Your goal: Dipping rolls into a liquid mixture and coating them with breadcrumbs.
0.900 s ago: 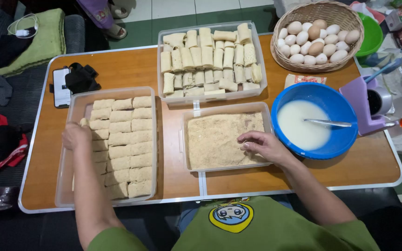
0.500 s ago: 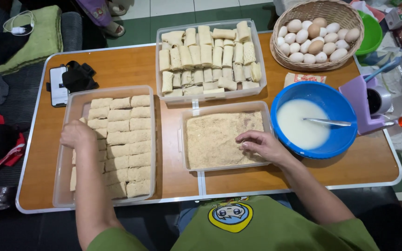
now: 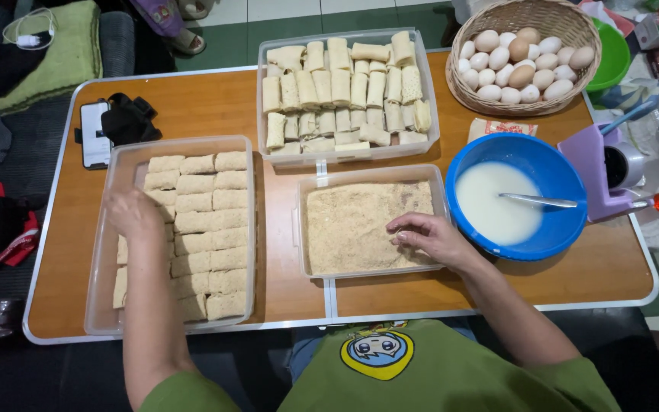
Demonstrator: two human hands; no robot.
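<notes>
Partly hidden under the left hand (image 3: pixel 133 215) is the left column of breaded rolls (image 3: pixel 206 222) in the long clear tray (image 3: pixel 98 305) at about nine o'clock on the wooden table (image 3: pixel 215 107); whether those fingers grip a roll or only rest on them cannot be told, since the back of the hand covers them. The rolls lie in neat rows, and those nearest the person are blurred by the tray's front wall.

At the table's centre, the right hand (image 3: pixel 430 236) lies in the breadcrumb tray (image 3: pixel 297 229), fingers bent together and pressed down into the crumbs (image 3: pixel 352 225) at the tray's four o'clock corner. Anything under the palm is out of sight.

At twelve o'clock sits a second clear tray (image 3: pixel 262 149) filled with pale, uncoated rolls (image 3: pixel 337 88), some upright, some lying flat. At three o'clock a blue bowl (image 3: pixel 558 179) holds a white batter with a spoon (image 3: pixel 539 201) resting in it. At one o'clock a woven basket (image 3: pixel 497 19) holds eggs (image 3: pixel 516 65). A green bowl (image 3: pixel 615 53) behind the basket is mostly covered by it, and a purple holder (image 3: pixel 593 164) at the right edge is hard to identify. At ten o'clock a dark cloth (image 3: pixel 127 118) overlaps a phone (image 3: pixel 93 141).
</notes>
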